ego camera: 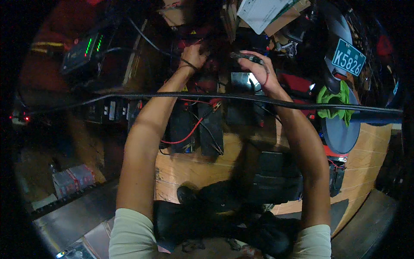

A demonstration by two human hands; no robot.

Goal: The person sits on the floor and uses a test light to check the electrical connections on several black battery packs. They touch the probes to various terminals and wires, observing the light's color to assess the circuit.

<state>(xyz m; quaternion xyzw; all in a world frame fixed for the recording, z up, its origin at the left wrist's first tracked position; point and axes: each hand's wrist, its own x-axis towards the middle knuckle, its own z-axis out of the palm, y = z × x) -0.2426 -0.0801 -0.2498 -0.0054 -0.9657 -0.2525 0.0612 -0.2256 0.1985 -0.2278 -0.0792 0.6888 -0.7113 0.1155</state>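
My left hand (193,57) is curled at a dark battery case (194,32) bearing a yellow warning label, close to thin red wires. Its fingertips are in shadow, so whether they hold anything is unclear. In my right hand (260,66) is a small dark clip-like tool (249,57) with a metal tip pointing left. A thin red wire runs down beside that palm. Below my hands stand black battery packs (211,136), and a red cable (189,136) with a metal clip (217,106) at its upper end lies across them.
A thick black cable (207,95) stretches across the view over both forearms. On the left is a device with green lights (88,47). At right, a green cloth (334,102) hangs by a grey round-ended panel (343,132) and a vehicle plate (349,57). Cardboard (286,19) stands behind.
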